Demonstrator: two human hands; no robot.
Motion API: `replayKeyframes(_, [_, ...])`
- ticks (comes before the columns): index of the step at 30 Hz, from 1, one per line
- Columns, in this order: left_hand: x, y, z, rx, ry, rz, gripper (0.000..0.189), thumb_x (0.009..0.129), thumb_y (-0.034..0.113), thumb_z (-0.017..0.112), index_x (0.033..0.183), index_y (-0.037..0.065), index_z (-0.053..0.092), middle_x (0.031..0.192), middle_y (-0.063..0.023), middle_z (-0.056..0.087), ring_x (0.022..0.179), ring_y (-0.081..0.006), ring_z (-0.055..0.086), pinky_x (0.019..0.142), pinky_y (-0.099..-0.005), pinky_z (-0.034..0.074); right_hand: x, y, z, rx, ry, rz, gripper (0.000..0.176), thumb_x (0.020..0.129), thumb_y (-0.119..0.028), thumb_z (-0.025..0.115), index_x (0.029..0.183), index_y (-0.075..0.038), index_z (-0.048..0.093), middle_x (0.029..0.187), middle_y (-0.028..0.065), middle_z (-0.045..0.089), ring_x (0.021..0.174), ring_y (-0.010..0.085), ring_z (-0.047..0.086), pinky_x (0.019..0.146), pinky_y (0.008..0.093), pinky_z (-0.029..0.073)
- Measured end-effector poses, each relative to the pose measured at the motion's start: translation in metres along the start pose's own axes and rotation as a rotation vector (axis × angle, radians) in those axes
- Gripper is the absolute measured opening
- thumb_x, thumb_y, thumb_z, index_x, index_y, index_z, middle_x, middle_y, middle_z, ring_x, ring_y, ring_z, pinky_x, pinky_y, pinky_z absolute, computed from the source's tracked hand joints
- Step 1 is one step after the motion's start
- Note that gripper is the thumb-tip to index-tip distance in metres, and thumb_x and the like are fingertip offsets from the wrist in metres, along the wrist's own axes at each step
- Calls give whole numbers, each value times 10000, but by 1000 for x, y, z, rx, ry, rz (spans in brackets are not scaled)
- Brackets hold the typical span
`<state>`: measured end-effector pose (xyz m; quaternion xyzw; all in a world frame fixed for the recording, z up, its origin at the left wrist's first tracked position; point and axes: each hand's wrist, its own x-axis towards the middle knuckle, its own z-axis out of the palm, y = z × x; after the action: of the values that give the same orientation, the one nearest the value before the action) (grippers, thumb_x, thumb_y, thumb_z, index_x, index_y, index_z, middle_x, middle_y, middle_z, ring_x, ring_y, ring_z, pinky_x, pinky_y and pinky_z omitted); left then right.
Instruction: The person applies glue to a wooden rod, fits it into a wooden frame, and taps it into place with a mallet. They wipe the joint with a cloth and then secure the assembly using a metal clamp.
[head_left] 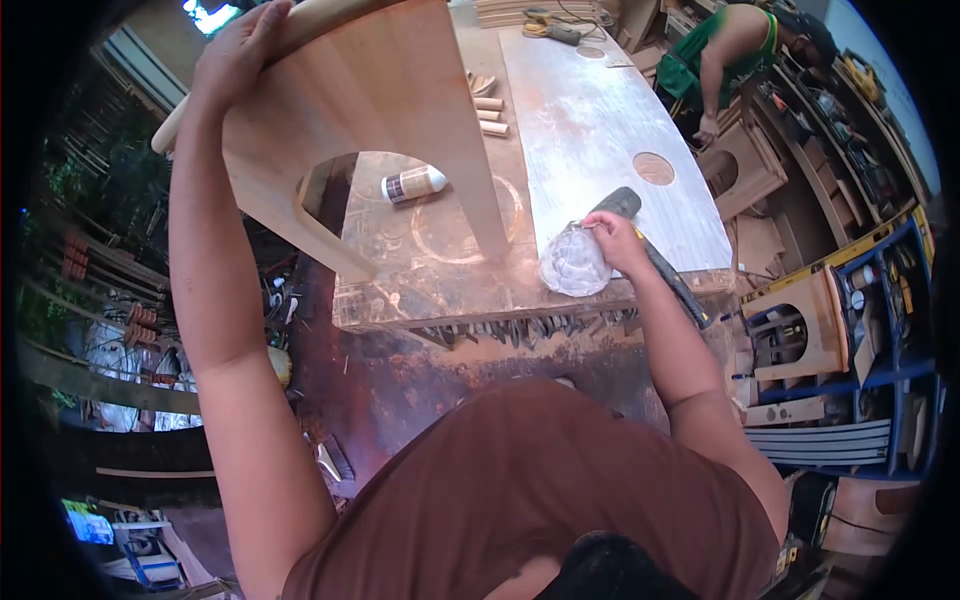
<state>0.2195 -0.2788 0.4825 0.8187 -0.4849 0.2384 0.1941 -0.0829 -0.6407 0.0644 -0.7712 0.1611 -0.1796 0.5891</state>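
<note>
While a smooth, pale wooden panel (400, 95) with an arched cut-out is gripped by its rounded top edge in the left hand (243, 50), a crumpled, whitish, rounded bundle (575, 264) is pinched in the right hand (615, 238).

The panel is stood on the worn, stained worktop (385, 300) at the upper left of the frame, the left fingers wrapped over its edge; the right fingers are held narrow at the bundle's top, right of centre. Beside the bundle, a dark, cylindrical-headed mallet (622, 203) is seen near a whitish, streaked board (590, 120) with round marks. A white-capped bottle (413, 184) is framed by the arch.
</note>
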Motion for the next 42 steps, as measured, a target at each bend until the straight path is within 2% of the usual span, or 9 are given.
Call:
replayKeyframes(5, [-12, 41, -8, 16, 24, -89, 497, 978, 506, 477, 1149, 74, 653, 1010, -127, 675, 960, -239, 611, 881, -357, 457, -6, 58, 6, -533, 36, -172, 170, 844, -36, 563, 979, -28, 666, 982, 153, 674, 941, 320, 651, 848, 363, 507])
replayKeyframes(14, [-18, 56, -5, 150, 83, -18, 400, 993, 370, 456, 1039, 30, 661, 958, -184, 677, 927, -342, 632, 866, -424, 467, -42, 54, 43, -1031, 55, -330, 625, 664, -425, 837, 1113, -82, 568, 1207, 137, 564, 1142, 314, 519, 912, 440, 428])
replayKeyframes(15, [-1, 6, -6, 25, -100, -33, 515, 1019, 524, 424, 1161, 80, 643, 966, -32, 662, 924, -114, 567, 871, -301, 444, -37, 54, 41, -1003, -70, -288, 600, 671, -361, 841, 1125, -89, 559, 1196, 138, 570, 1127, 315, 526, 900, 437, 430])
replayKeyframes(18, [-8, 40, -10, 237, -54, -157, 538, 957, 639, 399, 1192, 243, 678, 1071, -120, 703, 1034, -329, 645, 871, -405, 484, -33, 58, 42, -929, -234, -247, 530, 699, -207, 819, 1137, -89, 544, 1152, 140, 585, 1069, 315, 554, 866, 420, 445])
replayKeyframes(23, [-13, 47, -8, 192, 12, -123, 552, 953, 642, 412, 1138, 202, 690, 976, -112, 706, 971, -321, 654, 830, -399, 481, -20, 25, 56, -129, 24, -140, 459, 768, -3, 624, 1210, -34, 503, 996, 112, 604, 816, 209, 613, 695, 329, 492])
replayKeyframes(24, [-14, 47, -6, 173, 24, -127, 559, 953, 644, 411, 1121, 191, 694, 961, -113, 705, 965, -322, 655, 827, -402, 482, -13, 0, 49, 39, 24, 98, 400, 814, -30, 623, 1202, -37, 526, 943, 76, 604, 720, 151, 594, 633, 284, 491])
replayKeyframes(28, [-13, 56, -8, 213, -9, -172, 569, 951, 643, 412, 1117, 181, 698, 968, -107, 712, 970, -315, 660, 828, -406, 487, 25, -126, 39, 705, 65, -56, 280, 892, -169, 719, 1109, -39, 599, 807, 1, 592, 646, 93, 571, 543, 243, 461])
replayKeyframes(35, [-17, 68, -10, 245, 6, -215, 544, 954, 626, 426, 1136, 194, 703, 1006, -101, 720, 998, -303, 665, 848, -400, 493, 97, -283, 67, 411, 364, -735, 176, 828, -147, 774, 919, -40, 668, 759, 5, 611, 699, 106, 578, 641, 277, 472])
replayKeyframes(42, [-16, 66, -10, 254, 38, -213, 555, 932, 636, 439, 1126, 196, 716, 1010, -99, 725, 992, -320, 670, 858, -422, 499, 114, -309, 90, 523, 364, -634, 152, 797, -86, 748, 915, -42, 663, 750, -7, 620, 716, 64, 548, 646, 261, 463])
